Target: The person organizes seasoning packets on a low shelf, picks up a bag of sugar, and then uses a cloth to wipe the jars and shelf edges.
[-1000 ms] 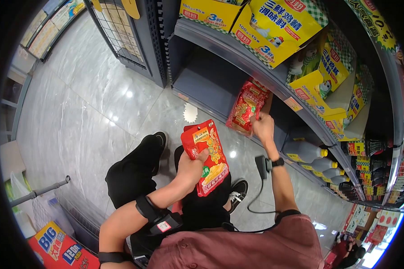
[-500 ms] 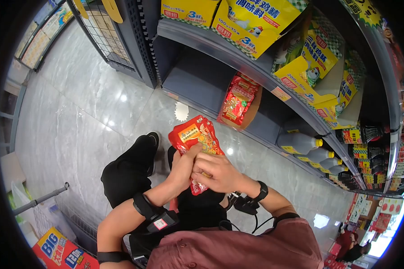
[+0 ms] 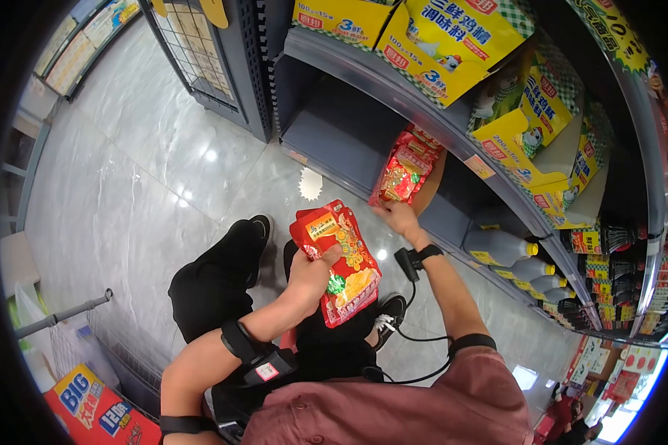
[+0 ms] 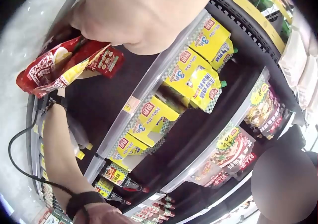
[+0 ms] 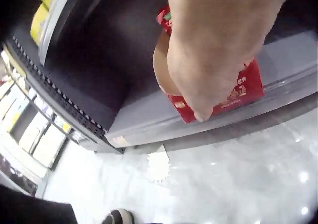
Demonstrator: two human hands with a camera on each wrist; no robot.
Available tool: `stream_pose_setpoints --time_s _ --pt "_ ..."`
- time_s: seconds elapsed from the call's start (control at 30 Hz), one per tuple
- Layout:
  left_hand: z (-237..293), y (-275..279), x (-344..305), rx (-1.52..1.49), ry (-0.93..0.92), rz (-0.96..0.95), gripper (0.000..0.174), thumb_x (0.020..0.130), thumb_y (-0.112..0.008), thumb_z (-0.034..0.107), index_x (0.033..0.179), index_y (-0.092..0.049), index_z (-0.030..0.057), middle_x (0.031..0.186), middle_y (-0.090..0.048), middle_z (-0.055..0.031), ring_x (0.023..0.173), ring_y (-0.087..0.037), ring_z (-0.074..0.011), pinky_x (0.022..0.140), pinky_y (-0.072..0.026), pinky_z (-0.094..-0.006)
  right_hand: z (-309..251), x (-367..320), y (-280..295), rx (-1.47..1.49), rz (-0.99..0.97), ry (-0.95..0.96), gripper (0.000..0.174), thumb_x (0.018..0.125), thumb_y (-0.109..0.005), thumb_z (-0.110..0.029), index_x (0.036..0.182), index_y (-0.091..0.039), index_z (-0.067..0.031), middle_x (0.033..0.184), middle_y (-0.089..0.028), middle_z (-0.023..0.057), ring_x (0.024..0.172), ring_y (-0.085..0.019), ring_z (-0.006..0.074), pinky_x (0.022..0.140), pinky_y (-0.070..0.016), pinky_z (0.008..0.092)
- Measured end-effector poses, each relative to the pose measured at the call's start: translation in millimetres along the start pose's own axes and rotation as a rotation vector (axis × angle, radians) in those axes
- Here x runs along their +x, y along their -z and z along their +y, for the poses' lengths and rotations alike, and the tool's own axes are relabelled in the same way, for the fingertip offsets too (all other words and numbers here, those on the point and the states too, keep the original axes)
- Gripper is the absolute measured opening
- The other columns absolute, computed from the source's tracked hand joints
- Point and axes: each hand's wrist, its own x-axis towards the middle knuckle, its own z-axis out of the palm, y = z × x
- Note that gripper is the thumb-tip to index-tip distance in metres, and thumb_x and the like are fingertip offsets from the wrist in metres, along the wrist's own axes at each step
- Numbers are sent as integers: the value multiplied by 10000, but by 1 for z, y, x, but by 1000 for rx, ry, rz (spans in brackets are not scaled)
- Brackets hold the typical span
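My left hand (image 3: 310,280) grips several flat red food pouches (image 3: 355,288) with the thumb across their front, above my knees. In the left wrist view the lower ends of the pouches (image 4: 44,74) fan apart. On the bottom shelf stands a small red open-topped carton (image 5: 248,86) with a tan inner wall, holding more red pouches (image 3: 410,165). My right hand (image 3: 399,220) pinches the front edge of that carton, thumb tip on the outer face; the right wrist view has its fingers mostly hidden behind the hand.
The grey bottom shelf (image 3: 334,141) runs along the right. Above it stand yellow seasoning boxes (image 3: 430,52). Grey bottles with yellow caps (image 3: 501,248) are further along the shelf. A wire basket cart (image 3: 122,363) and a red BIG package (image 3: 100,411) are at lower left.
My right hand went from the carton to the pouches in my left hand, then back to the carton's front edge. My left hand kept hold of the pouches.
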Motion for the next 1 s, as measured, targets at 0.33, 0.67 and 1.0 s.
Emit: stream_pose_setpoints --time_s 0.33,0.67,1.0 --pt "1 -4 -3 41 -1 -30 260 891 -562 107 1110 -521 -26 1033 -624 -126 903 -626 -201 788 -502 -328 -47 -19 -14 -115 103 82 252 857 -535 -230 1007 -627 -50 855 -627 224 832 -611 368 758 -482 446" --pt "-1 2 0 64 8 -10 266 884 -569 106 1114 -518 -18 1041 -622 -119 912 -621 -200 799 -492 -334 -1 53 19 -673 150 335 614 679 -714 -176 1232 -477 -51 1300 -451 110 1210 -415 264 1050 -297 374" --pt "-3 -2 3 110 -18 -17 273 883 -567 101 1122 -523 -22 1044 -622 -123 913 -627 -205 803 -503 -344 -16 47 54 -699 46 518 534 534 -753 -109 1055 -641 -123 1050 -600 80 1090 -522 251 996 -346 368"
